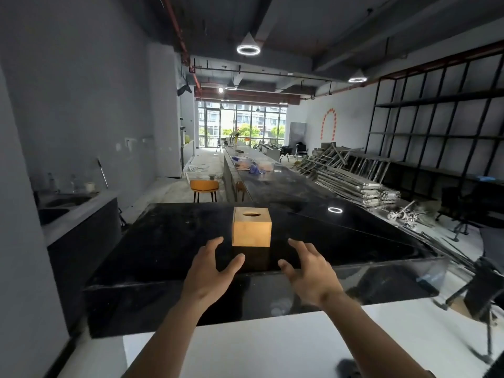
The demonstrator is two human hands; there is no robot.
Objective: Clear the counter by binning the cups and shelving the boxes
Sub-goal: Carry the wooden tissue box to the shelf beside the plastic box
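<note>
A wooden cube-shaped box with a round hole in its top stands upright on the glossy black counter, near the front edge. My left hand hovers just short of the box on its left, fingers spread, holding nothing. My right hand mirrors it on the right side, also spread and empty. Neither hand touches the box. No cups show on this part of the counter.
Tall black open shelving lines the right wall. Stacked metal frames lie on the floor to the right. A long counter with clutter runs away ahead. An orange stool stands behind the black counter. A sink unit is at left.
</note>
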